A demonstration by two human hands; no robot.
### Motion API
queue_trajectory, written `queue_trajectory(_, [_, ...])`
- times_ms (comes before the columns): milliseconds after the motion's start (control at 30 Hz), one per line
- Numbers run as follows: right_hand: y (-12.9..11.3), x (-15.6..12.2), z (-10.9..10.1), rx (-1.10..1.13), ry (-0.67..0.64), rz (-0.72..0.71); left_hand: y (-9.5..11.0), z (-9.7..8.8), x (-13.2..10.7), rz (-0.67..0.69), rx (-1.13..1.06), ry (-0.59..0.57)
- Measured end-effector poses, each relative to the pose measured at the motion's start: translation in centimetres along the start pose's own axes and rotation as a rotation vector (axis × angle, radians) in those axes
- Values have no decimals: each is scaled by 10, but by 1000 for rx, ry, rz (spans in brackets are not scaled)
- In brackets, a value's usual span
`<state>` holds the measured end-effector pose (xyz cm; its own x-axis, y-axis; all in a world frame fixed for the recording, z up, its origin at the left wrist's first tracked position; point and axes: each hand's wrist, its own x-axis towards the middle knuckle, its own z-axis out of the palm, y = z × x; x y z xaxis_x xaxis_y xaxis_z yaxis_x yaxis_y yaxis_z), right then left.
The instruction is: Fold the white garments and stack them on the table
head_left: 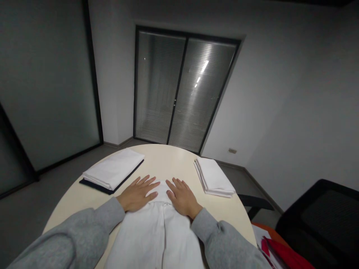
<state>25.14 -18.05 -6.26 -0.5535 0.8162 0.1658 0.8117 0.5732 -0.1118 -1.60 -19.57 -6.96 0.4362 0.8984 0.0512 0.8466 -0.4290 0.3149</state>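
Note:
A white cloth garment lies spread on the round table, its narrow end away from me. A gathered seam crosses it below that end, and another line runs down its middle; whether it is a skirt or trousers I cannot tell. On the left side of the narrow end my left hand rests flat, fingers spread. Opposite it, my right hand presses flat on the right side, fingers stretched out. The garment's near end runs out of view at the bottom.
The cream round table holds a folded white cloth stack with a dark layer underneath at left, and another folded white stack at right. A black chair stands to the right, near red fabric. Glass doors are behind.

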Motion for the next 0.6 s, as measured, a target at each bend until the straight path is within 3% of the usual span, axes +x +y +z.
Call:
queue_trajectory(133, [-4,1,-2,-16,35,20,10,-4,-14,-27,31,24])
queue_trajectory(267, [-13,-22,-9,-52,179,72,27,0,-65,79,115,210])
queue_trajectory(400, [-16,-48,-9,-41,326,12,50,0,-107,49,113,342])
queue_trajectory(600, [-16,-48,-3,-36,336,4,65,-2,-105,110,148,284])
